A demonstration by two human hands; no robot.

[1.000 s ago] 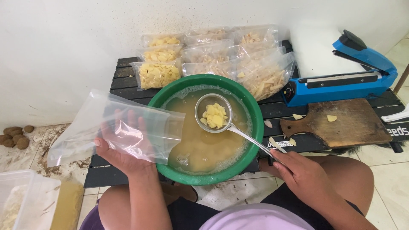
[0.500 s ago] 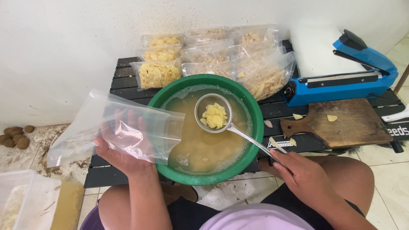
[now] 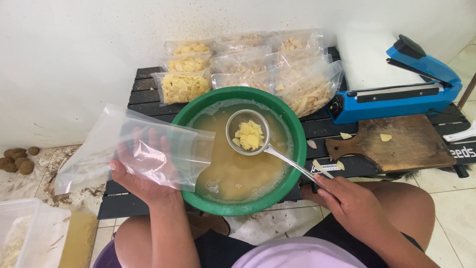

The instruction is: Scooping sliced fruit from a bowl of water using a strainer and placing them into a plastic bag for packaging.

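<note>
Nothing has moved: left hand (image 3: 141, 176) cradles the plastic bag (image 3: 131, 151), right hand (image 3: 349, 203) apparently pinching the strainer (image 3: 248, 132).

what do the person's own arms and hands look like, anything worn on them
Both the left hand and the right hand are bare: no gloves, rings, watch or bracelets in view. Both forearms are uncovered, with no sleeves showing. A lilac garment covers the torso.

white tub (image 3: 29, 223) cut off at left edge, bowl (image 3: 292, 124) contents hidden under murky liquid
</note>
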